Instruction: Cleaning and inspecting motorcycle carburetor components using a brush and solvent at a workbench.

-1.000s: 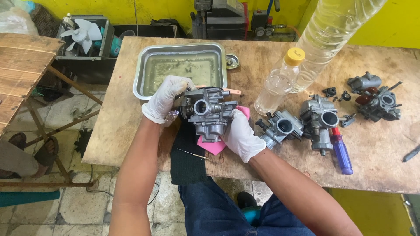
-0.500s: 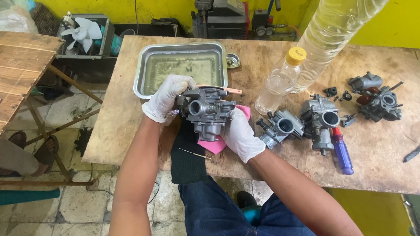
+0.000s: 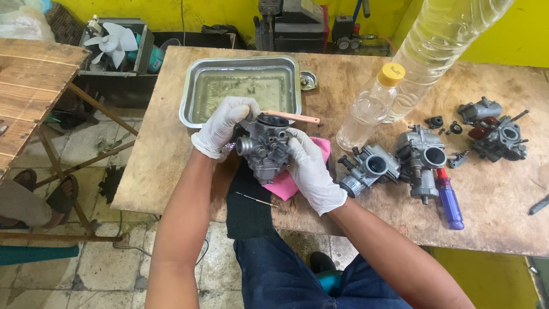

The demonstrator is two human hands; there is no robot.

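Note:
A grey metal carburetor (image 3: 267, 147) is held upright over the near edge of the wooden table (image 3: 171, 154). My left hand (image 3: 222, 126), in a white glove, grips its left and upper side. My right hand (image 3: 311, 169), also gloved, clasps its right side. A pink cloth (image 3: 286, 184) lies under the carburetor, partly on a dark mat (image 3: 246, 200). A pinkish brush handle (image 3: 294, 118) pokes out behind the carburetor toward the right.
A metal tray (image 3: 189, 109) of murky liquid stands behind my hands. Two clear plastic bottles (image 3: 369, 109) rise at center right. More carburetors (image 3: 423, 154) and small parts lie to the right, beside a blue-handled screwdriver (image 3: 449, 197). A thin wire (image 3: 254, 199) lies on the mat.
The carburetor has been turned in my hands, so its round bore now faces upward and left rather than toward me. Both hands kept their grip.

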